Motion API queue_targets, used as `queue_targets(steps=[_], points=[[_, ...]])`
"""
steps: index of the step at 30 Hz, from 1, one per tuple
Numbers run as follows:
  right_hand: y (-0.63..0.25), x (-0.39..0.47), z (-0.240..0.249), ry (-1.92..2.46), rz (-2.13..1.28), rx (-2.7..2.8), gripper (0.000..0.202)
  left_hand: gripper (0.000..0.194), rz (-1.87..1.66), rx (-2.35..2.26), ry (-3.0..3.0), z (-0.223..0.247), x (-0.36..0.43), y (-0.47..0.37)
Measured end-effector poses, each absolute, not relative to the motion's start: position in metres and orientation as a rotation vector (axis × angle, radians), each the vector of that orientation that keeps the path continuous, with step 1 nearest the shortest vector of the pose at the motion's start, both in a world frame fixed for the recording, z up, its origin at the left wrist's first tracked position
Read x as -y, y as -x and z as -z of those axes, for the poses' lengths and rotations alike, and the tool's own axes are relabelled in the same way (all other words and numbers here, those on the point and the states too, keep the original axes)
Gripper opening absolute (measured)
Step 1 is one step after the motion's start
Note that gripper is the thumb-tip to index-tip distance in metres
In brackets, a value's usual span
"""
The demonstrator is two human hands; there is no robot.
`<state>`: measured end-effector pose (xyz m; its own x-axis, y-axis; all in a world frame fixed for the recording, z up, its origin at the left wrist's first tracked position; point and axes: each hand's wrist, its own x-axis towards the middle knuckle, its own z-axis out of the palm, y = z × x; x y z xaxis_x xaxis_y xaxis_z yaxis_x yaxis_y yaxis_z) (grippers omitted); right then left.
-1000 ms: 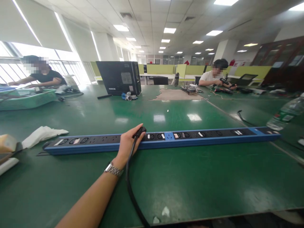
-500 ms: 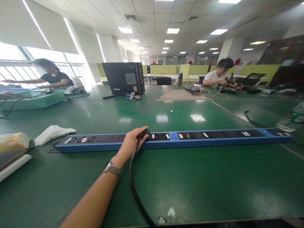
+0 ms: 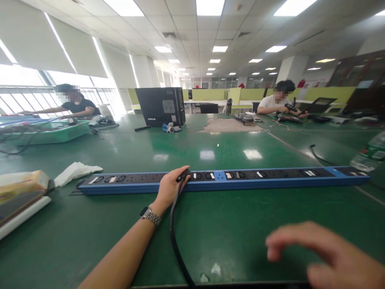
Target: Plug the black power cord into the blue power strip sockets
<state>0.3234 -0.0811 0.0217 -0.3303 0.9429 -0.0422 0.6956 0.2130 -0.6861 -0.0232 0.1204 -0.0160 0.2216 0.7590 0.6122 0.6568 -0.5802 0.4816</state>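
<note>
A long blue and black power strip (image 3: 255, 182) lies across the green table. My left hand (image 3: 172, 182), with a metal-band watch on the wrist, is closed around a black power plug (image 3: 183, 175) at the strip's middle-left. From the plug a thick black cable (image 3: 173, 228) curves down toward the table's near edge. Whether the plug is seated in a socket is hidden by my fingers. My right hand (image 3: 327, 253) is over the table at the lower right, blurred, fingers curved and apart, holding nothing.
On the left are a tissue pack (image 3: 25, 184) and a crumpled white tissue (image 3: 76, 173). Farther back stand a green basket (image 3: 60, 134) and a black computer case (image 3: 161, 106). A plastic bottle (image 3: 368, 154) lies at the right. Two people sit across the table.
My right hand has come into view at the lower right. The left hand keeps its hold on the plug, and the camera view has shifted slightly.
</note>
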Motion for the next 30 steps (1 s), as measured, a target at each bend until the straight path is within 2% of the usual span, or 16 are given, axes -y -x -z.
queue_targets(steps=[3,5,10,15,22,28,30], points=[[-0.369,-0.005,-0.044,1.718,-0.211,1.739,0.045,0.043,-1.496,-1.466,-2.103,0.008,-0.117,0.016],[-0.390,-0.059,-0.037,1.886,0.106,1.631,0.046,0.044,-1.492,-1.474,-2.058,0.001,-0.115,0.004],[-0.404,-0.106,0.005,2.338,0.010,1.576,0.061,0.041,-1.228,-1.340,-2.203,-0.004,-0.111,-0.045],[-0.400,-0.098,0.008,2.368,0.051,1.472,0.068,0.039,-1.006,-1.359,-2.422,0.002,-0.109,-0.081],[-0.398,-0.099,0.005,2.322,0.014,1.459,0.070,0.036,-0.981,-1.297,-2.691,0.006,-0.109,-0.084],[-0.420,-0.093,0.005,2.329,0.192,1.176,0.063,0.036,-1.209,-1.303,-2.488,0.001,-0.100,-0.111],[-0.428,-0.090,0.006,2.390,0.220,1.126,0.062,0.038,-1.160,-1.271,-2.476,-0.002,-0.096,-0.135]])
